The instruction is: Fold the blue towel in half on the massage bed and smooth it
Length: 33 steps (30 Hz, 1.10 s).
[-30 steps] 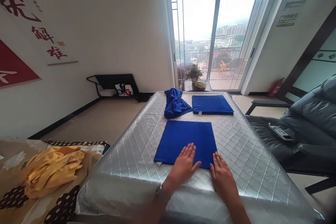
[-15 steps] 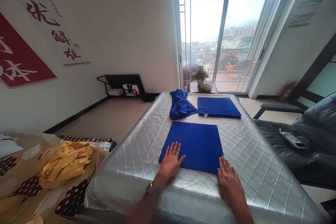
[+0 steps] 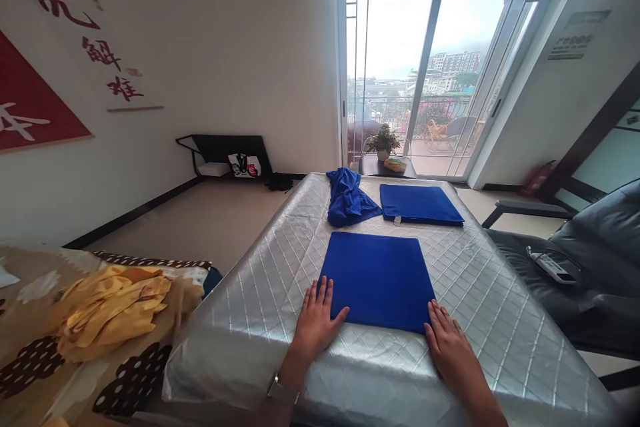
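Note:
A folded blue cloth (image 3: pixel 380 279) lies flat on the silver quilted table (image 3: pixel 480 307) in front of me. My left hand (image 3: pixel 316 321) rests flat with fingers spread at the cloth's near left corner, thumb touching its edge. My right hand (image 3: pixel 447 340) lies flat and open at the near right corner. Farther back a second folded blue cloth (image 3: pixel 419 203) lies flat, and a crumpled blue cloth (image 3: pixel 349 197) sits to its left.
A yellow garment (image 3: pixel 107 307) lies on a patterned surface at the left. A dark leather chair (image 3: pixel 575 260) with a remote on it stands at the right. Glass balcony doors (image 3: pixel 430 60) and a small potted plant (image 3: pixel 384 141) are beyond the table's far end.
My left hand slid leftward across the near cloth from its middle to its left corner. My right hand shifted slightly right to the other corner.

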{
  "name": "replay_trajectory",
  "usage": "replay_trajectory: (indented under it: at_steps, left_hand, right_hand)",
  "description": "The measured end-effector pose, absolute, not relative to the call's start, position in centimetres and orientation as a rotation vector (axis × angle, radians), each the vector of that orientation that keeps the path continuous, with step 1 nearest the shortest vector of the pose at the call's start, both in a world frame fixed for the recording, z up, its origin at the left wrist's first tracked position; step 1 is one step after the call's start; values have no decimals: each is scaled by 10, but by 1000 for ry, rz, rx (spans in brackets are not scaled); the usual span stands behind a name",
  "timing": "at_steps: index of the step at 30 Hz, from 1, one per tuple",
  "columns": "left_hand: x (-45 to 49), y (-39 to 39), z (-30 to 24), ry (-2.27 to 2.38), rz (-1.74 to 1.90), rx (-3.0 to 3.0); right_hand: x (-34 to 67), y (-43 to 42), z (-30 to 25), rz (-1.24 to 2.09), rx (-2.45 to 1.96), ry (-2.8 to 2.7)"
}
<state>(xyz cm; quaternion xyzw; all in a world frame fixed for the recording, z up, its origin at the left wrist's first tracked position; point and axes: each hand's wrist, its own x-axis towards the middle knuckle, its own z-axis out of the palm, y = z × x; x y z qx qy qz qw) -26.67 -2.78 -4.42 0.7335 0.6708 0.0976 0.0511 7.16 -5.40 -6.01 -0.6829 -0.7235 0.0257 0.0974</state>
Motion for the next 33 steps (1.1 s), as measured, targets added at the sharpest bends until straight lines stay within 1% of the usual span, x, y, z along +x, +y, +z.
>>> replay_trajectory:
  at_steps: [6,15,23,27,30,33]
  left_hand:
    - [-267,-28,-50,2035,404,2264]
    - [-264,-33,-42,2067,362,2258]
    - [-268,-33,-47,2099,358,2286]
    - [-261,-33,-38,2150,355,2283]
    - [-232,-27,-21,1991,348,2403]
    - [-180,-15,-4,1584,338,2597]
  right_hand:
    - [79,-57,-59,141,-2096,-2180]
    - [63,-31,-30,5,-2105,-2180]
    - [53,-16,-51,1,-2127,-2144]
    - [54,-18,-53,34,-2111,-2144]
    - [54,-17,-52,46,-2110,-2146]
    - [53,-17,-51,19,-2096,-2173]
